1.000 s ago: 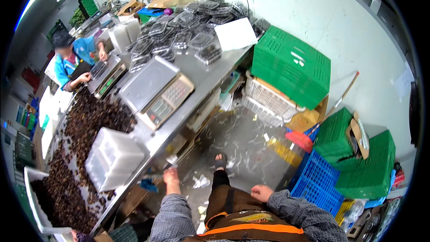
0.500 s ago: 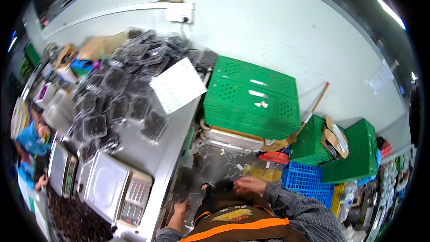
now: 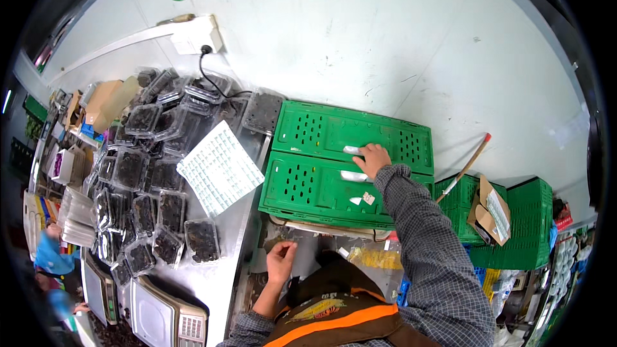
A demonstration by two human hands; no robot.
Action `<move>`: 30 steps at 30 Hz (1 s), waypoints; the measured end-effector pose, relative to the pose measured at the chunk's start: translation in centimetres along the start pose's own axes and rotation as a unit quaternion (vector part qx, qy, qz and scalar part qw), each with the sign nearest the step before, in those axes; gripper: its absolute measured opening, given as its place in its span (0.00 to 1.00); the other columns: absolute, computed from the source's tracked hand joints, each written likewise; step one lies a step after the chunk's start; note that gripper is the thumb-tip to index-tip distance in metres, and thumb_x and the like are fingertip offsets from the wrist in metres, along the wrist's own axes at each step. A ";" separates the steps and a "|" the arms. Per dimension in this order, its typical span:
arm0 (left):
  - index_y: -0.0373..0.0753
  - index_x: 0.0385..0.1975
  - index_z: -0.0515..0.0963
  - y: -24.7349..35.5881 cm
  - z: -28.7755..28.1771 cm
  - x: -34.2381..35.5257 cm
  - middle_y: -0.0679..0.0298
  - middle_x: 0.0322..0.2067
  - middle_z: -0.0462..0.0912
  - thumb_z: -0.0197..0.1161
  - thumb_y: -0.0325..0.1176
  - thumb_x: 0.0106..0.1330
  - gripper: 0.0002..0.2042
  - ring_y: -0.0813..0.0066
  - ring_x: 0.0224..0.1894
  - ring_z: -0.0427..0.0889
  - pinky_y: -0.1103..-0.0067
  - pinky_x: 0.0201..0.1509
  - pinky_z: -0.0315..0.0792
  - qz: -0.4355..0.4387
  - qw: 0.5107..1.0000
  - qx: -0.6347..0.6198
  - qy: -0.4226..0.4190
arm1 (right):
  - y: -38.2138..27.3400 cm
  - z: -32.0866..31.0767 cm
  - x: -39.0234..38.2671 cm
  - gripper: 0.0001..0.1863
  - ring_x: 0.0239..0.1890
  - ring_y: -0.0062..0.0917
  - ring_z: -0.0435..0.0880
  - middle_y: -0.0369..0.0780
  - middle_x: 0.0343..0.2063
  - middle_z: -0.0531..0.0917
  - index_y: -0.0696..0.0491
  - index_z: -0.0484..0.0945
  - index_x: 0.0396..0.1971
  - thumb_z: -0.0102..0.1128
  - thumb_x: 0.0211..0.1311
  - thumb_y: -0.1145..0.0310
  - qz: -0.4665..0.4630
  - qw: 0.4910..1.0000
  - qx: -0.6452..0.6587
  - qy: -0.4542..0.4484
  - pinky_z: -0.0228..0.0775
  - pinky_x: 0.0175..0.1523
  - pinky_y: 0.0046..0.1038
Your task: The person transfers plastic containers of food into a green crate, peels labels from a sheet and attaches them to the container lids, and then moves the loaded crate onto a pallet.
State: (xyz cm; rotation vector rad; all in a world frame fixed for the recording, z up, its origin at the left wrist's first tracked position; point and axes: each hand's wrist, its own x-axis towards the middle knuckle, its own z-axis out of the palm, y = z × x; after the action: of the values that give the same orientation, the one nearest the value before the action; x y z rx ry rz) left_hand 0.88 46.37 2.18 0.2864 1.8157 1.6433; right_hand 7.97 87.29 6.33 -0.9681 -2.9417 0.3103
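My right hand [image 3: 373, 159] reaches far out onto the uppermost folded green crate [image 3: 321, 183] of a stack. Its fingers bend down at the crate's middle seam, between two whitish label scraps; the fingertips are partly hidden. My left hand [image 3: 281, 261] hangs low over the floor, just right of the metal table's edge. Its fingers are curled together, and nothing shows in them. Next to the stack on the table [image 3: 225, 244] lies a white printed sheet [image 3: 220, 168]. Clear lidded boxes [image 3: 202, 240] with dark contents are heaped to its left.
Two scales [image 3: 154, 311] stand at the table's near end. Right of the stack are more green crates [image 3: 530, 225], torn cardboard [image 3: 491, 212] and a red-tipped stick [image 3: 464, 167] against the wall. A black cord [image 3: 212, 77] drops from the wall socket. Another person in blue [image 3: 54, 254] is at far left.
My right hand has gone from my waist forward onto the top green crate. My left hand has risen slightly. The view has shifted, bringing the stack closer.
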 end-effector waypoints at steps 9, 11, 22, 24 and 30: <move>0.36 0.38 0.80 9.6 15.1 12.0 0.59 0.40 0.81 0.69 0.28 0.57 0.10 0.59 0.42 0.79 0.69 0.48 0.73 0.322 0.895 0.293 -0.095 | 6.6 -13.4 8.9 0.14 0.42 0.40 0.76 0.42 0.35 0.74 0.49 0.82 0.38 0.67 0.50 0.64 -0.183 0.978 0.043 0.084 0.70 0.44 0.44; 0.37 0.42 0.79 10.8 17.6 15.9 0.59 0.45 0.79 0.68 0.35 0.58 0.14 0.57 0.49 0.75 0.66 0.54 0.69 0.398 0.819 0.406 -0.077 | 6.9 -15.7 11.9 0.11 0.39 0.36 0.76 0.40 0.34 0.72 0.50 0.82 0.35 0.67 0.51 0.65 -0.164 0.974 0.014 0.155 0.71 0.41 0.40; 0.39 0.42 0.79 24.1 16.5 13.8 0.60 0.36 0.74 0.67 0.39 0.57 0.15 0.60 0.42 0.74 0.68 0.42 0.69 0.349 0.647 0.533 -0.419 | 16.6 -11.6 3.8 0.07 0.38 0.31 0.79 0.37 0.32 0.75 0.50 0.73 0.35 0.59 0.57 0.67 -0.246 0.965 -0.085 0.026 0.76 0.37 0.33; 0.40 0.43 0.80 24.8 14.4 11.7 0.61 0.34 0.73 0.66 0.38 0.58 0.15 0.60 0.39 0.77 0.68 0.37 0.71 0.301 0.626 0.478 -0.537 | 19.7 -8.7 -0.8 0.08 0.41 0.32 0.79 0.38 0.36 0.77 0.50 0.74 0.37 0.58 0.57 0.68 -0.077 0.994 -0.039 -0.071 0.77 0.41 0.33; 0.46 0.43 0.82 22.5 13.3 15.0 0.59 0.34 0.78 0.62 0.42 0.65 0.12 0.54 0.33 0.80 0.67 0.34 0.76 0.090 0.647 0.330 -0.681 | 15.4 -3.0 -4.3 0.12 0.44 0.36 0.78 0.40 0.40 0.78 0.52 0.75 0.38 0.63 0.55 0.66 -0.180 0.975 0.116 -0.052 0.74 0.47 0.39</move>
State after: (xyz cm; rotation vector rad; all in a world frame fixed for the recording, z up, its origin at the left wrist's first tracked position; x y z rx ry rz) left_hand -8.45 69.72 18.74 1.5592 0.9785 0.3100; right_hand 20.74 97.44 6.37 -0.3920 -3.0010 0.6852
